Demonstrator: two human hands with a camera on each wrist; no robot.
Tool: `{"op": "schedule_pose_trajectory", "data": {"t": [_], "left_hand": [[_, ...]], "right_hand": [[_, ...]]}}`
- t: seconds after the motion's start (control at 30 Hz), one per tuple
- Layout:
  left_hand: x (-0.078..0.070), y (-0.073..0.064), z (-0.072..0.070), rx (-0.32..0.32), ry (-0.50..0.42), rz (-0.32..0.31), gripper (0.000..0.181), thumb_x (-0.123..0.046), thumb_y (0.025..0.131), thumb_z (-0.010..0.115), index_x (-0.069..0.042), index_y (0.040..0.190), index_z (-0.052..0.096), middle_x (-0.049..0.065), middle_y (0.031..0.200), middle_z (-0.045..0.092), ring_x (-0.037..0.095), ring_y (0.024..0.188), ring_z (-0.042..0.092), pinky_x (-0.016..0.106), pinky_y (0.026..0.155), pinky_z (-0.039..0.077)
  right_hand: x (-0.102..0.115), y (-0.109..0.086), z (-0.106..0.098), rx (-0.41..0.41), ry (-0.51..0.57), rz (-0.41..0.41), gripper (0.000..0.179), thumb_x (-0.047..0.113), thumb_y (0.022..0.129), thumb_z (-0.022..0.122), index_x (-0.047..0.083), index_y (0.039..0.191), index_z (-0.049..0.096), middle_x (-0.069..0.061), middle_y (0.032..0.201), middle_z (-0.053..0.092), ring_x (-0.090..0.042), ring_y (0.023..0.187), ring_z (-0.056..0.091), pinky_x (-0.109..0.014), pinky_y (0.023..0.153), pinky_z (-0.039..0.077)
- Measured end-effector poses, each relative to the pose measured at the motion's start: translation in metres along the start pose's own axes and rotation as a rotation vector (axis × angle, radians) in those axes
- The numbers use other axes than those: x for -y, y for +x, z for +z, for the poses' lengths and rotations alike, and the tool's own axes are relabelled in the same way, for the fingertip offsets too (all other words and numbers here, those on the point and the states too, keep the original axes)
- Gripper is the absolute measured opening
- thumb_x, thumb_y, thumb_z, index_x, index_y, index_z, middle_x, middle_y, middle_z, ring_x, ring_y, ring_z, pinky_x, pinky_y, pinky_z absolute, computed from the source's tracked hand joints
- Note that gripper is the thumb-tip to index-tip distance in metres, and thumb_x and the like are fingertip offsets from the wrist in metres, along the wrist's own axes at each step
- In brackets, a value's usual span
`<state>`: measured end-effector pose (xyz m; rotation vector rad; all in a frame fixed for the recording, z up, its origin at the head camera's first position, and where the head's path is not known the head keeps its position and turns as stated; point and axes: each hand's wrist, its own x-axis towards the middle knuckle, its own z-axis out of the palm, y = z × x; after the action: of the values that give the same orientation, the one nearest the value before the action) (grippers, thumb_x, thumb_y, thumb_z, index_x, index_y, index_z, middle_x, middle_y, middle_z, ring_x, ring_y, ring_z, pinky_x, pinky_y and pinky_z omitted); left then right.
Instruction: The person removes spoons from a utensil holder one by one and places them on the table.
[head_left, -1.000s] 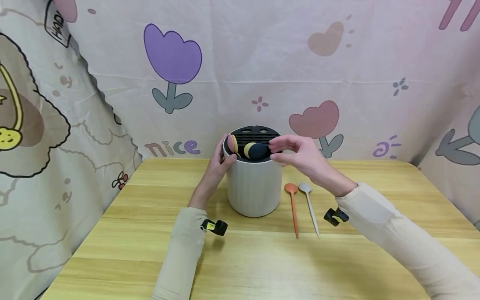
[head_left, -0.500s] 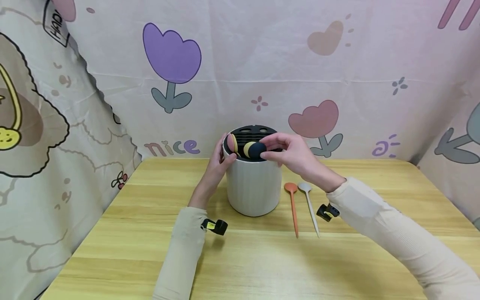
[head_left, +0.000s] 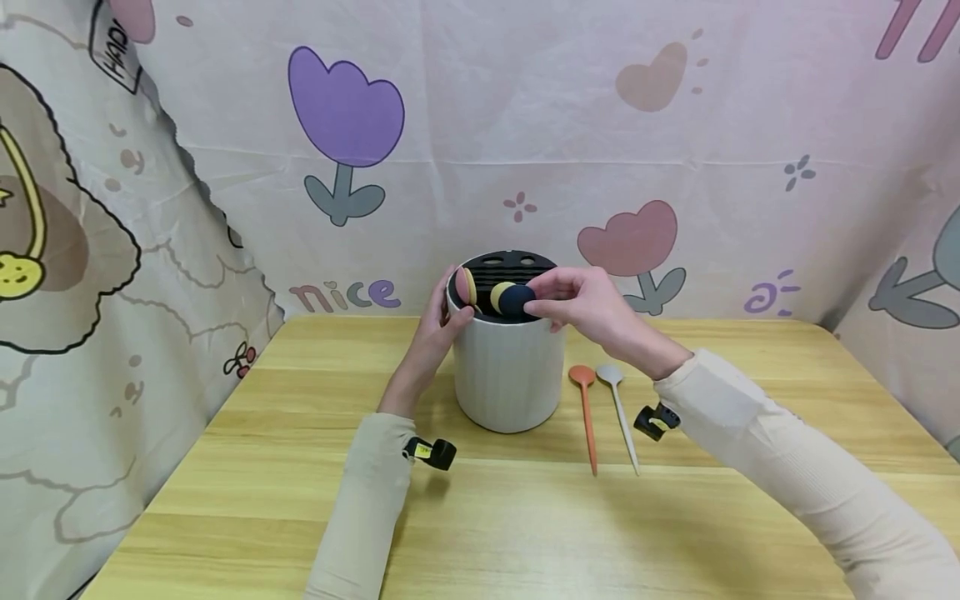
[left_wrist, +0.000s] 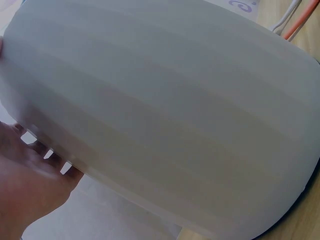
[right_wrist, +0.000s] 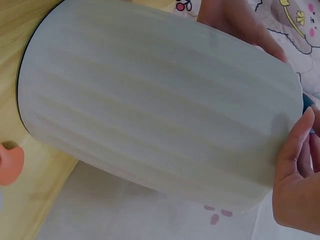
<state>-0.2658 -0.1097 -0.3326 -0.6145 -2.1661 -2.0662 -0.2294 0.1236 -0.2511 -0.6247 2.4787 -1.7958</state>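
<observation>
A white ribbed utensil holder (head_left: 508, 379) with a black slotted top (head_left: 510, 262) stands upright on the table. My left hand (head_left: 437, 327) grips its left side near the rim, thumb at the front edge. Spoon heads stick out of the top: a pink one (head_left: 461, 286) by the left thumb, yellow ones beside and behind, and a dark blue spoon (head_left: 516, 299) at the right. The fingers of my right hand (head_left: 596, 308) pinch the dark blue head at its right side. Its handle is hidden inside the holder; in the right wrist view only a bit of the blue head (right_wrist: 308, 101) shows.
An orange spoon (head_left: 586, 417) and a light grey spoon (head_left: 621, 417) lie side by side on the wooden table (head_left: 510, 525), right of the holder. A printed cloth (head_left: 480, 108) hangs behind the table's back edge.
My right hand has moved left from beside the dark blue spoon head and now pinches it. The head has shifted very slightly. My left hand stays on the holder.
</observation>
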Motion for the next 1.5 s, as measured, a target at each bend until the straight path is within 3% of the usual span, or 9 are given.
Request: {"op": "schedule_pose_trajectory", "data": {"t": [0.9, 1.5], "left_hand": [[0.003, 0.002, 0.0, 0.011, -0.004, 0.045, 0.123, -0.082, 0.065, 0.063, -0.015, 0.156, 0.015, 0.006, 0.159, 0.015, 0.018, 0.144, 0.013, 0.044, 0.115, 0.015], [0.001, 0.0, -0.001, 0.012, -0.004, 0.036, 0.124, -0.082, 0.065, 0.064, -0.015, 0.156, 0.014, 0.008, 0.159, 0.012, 0.022, 0.145, 0.011, 0.046, 0.115, 0.016]], "right_hand": [[-0.006, 0.0, -0.019, -0.062, 0.033, -0.043, 0.028, 0.006, 0.087, 0.072, -0.006, 0.112, 0.066, 0.002, 0.087, 0.071, -0.012, 0.076, 0.063, -0.029, 0.066, 0.055], [0.007, -0.003, -0.029, -0.065, 0.022, -0.072, 0.022, 0.009, 0.087, 0.073, -0.002, 0.105, 0.069, 0.002, 0.084, 0.071, -0.013, 0.075, 0.062, -0.029, 0.066, 0.054]]}}
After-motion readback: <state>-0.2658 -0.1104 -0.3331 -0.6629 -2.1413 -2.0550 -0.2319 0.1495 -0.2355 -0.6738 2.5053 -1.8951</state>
